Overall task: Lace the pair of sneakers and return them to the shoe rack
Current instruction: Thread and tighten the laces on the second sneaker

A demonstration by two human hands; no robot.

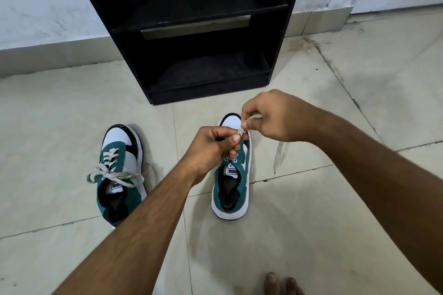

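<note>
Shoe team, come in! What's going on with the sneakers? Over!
Left hand and right hand both pinching the lace over the right sneaker. Left sneaker laced and tied. Shoe rack shelves free, nothing blocking.

Pale, stained floor tiles [311, 235] meet a whitish, scuffed wall [48, 7] with a low tiled skirting [60, 55].
</note>
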